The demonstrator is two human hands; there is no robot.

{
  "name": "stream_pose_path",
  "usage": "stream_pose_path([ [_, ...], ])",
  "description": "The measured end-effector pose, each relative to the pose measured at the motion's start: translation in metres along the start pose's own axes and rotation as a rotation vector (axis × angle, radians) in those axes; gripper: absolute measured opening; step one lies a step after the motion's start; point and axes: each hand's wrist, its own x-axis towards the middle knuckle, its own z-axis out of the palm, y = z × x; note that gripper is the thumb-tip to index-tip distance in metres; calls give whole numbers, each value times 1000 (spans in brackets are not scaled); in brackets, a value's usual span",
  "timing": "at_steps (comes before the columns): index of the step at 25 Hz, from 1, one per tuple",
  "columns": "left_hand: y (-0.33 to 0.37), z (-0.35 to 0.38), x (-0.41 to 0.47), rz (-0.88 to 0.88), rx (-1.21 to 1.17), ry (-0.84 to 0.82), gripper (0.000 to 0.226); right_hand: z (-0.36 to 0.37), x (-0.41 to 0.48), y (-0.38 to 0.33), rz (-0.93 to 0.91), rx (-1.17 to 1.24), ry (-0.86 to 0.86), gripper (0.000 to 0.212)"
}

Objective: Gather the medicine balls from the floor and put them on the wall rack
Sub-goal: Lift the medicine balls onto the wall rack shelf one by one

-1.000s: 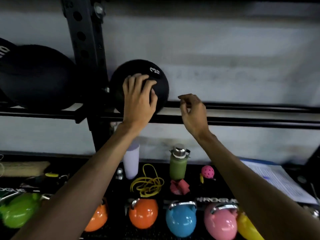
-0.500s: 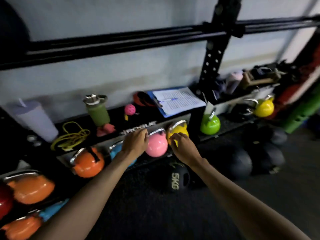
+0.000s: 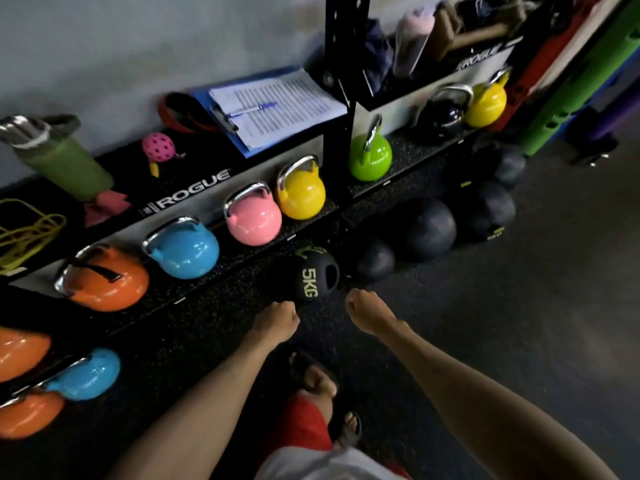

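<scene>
A black medicine ball [image 3: 313, 275] marked 5KG in green lies on the dark floor under the lower shelf edge. Further right on the floor sit a small dark ball [image 3: 375, 259], a bigger dark ball [image 3: 429, 228] and two more dark balls [image 3: 491, 209] behind it. My left hand [image 3: 277, 320] hovers just left of and below the 5KG ball, fingers loosely curled, holding nothing. My right hand [image 3: 367, 311] hangs just right of that ball, also loosely curled and holding nothing. The black rack upright [image 3: 337, 98] rises behind; the upper rack rails are out of view.
Several coloured kettlebells line the low shelf [image 3: 242, 258]: orange [image 3: 104, 278], blue [image 3: 183, 249], pink [image 3: 252, 220], yellow [image 3: 301, 194], green [image 3: 370, 155]. A clipboard [image 3: 273, 109], a green bottle [image 3: 62, 161] and a pink ball [image 3: 158, 147] sit on the shelf above. My sandalled feet [image 3: 322, 382] stand below.
My left hand has left the small ball on the upper rack. My view swung down and right to the floor, and both hands dropped toward the 5KG ball.
</scene>
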Motion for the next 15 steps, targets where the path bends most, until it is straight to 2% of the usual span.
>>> stream_pose_path([
  [7,15,38,79,-81,-181,-190,21,21,64,37,180,92,-200,24],
  [10,12,44,116,-91,-197,-234,20,16,100,47,198,75,-234,23],
  [13,6,50,149,-149,-246,-253,17,17,137,58,203,88,-272,34],
  [15,4,58,169,-221,-297,-264,16,18,162,67,217,99,-309,29],
])
